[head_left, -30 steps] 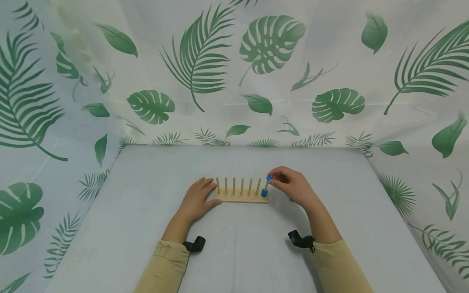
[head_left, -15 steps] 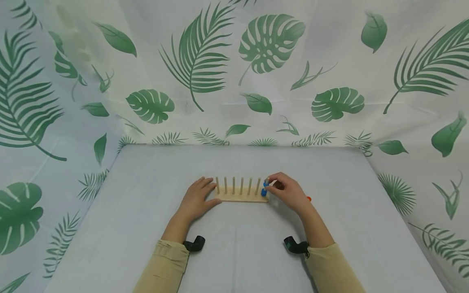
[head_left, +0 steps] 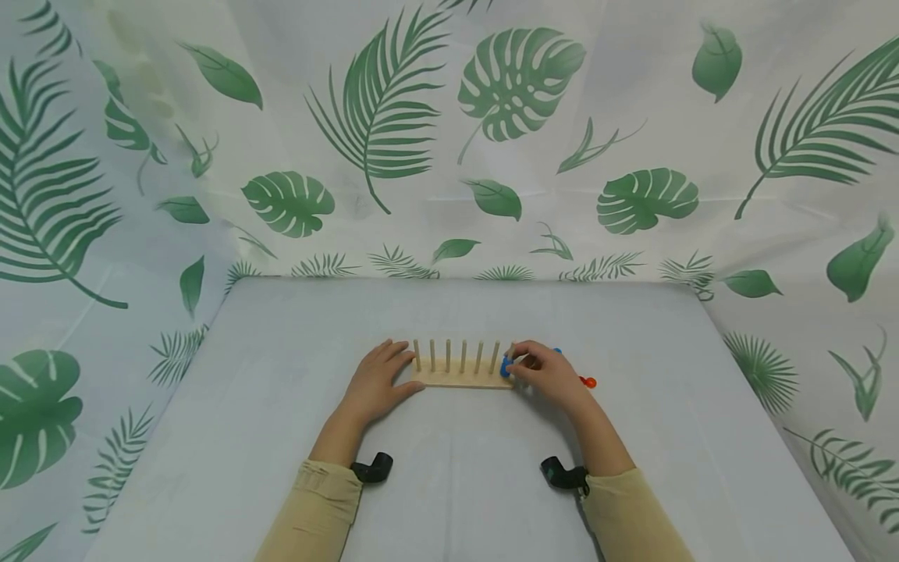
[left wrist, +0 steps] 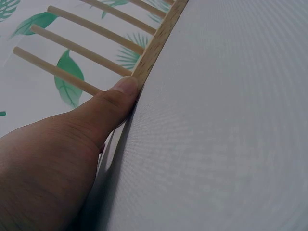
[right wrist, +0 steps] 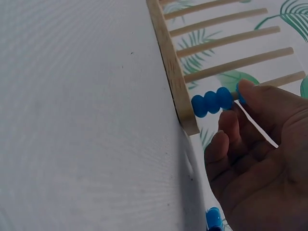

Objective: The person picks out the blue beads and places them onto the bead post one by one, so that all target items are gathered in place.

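1. Head view: the right hand (head_left: 549,376) is at the end of a wooden rack (head_left: 456,381). The rack lies between the two hands, just left of the right one.
2. Right wrist view: the thumb and a finger pinch a blue bead (right wrist: 241,94). They are close together, with just the bead between them. The bead goes around the last peg (right wrist: 284,80).
3. Three round blue lumps (right wrist: 212,102) sit on that same peg, between the pinched bead and the wood. They are near the pinch.
4. The left hand (head_left: 375,384) is at the other end of the rack. Its thumb and fingers are spread wide apart, and its thumb touches the wood.
5. Six bare pegs (head_left: 464,357) stand up in a row between the two hands.
6. A bit of blue (head_left: 558,350) peeks out just behind the right hand. Something orange-red (head_left: 591,382) is to the right, near that wrist. The arm hides part of it.
7. A white cloth (head_left: 449,484) is under the rack and both hands.
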Demonstrator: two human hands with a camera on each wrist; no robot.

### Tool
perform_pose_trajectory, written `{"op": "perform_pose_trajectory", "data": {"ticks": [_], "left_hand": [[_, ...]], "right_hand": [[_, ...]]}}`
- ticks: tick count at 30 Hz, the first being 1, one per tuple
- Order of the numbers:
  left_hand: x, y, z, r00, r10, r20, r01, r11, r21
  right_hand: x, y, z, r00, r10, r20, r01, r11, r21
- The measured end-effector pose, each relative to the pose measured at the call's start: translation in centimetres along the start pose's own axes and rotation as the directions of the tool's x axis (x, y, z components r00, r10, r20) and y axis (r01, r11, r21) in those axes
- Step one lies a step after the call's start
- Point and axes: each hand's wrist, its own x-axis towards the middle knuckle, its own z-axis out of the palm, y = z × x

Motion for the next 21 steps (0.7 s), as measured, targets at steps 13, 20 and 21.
{"op": "perform_pose_trajectory", "data": {"ticks": [13,20,21], "left_hand": [[-0.01,0.10,-0.12,1.000,-0.004,0.007,0.004,1.000,-0.003],[0.02,0.08,-0.11,1.000,0.005,-0.002,-0.005,1.000,0.004],[0.02,0.09,-0.13,1.000,0.004,-0.002,-0.004,1.000,0.003]], "right_hand": [[-0.11,0.90,0.56,1.000,-0.001,0.021,0.000,0.998,0.070],[-0.31,0.78,0.64,0.999,0.003,0.034,-0.007,0.995,0.100],[-0.32,0.72,0.64,0.999,0.006,0.034,-0.009,0.995,0.099]]}}
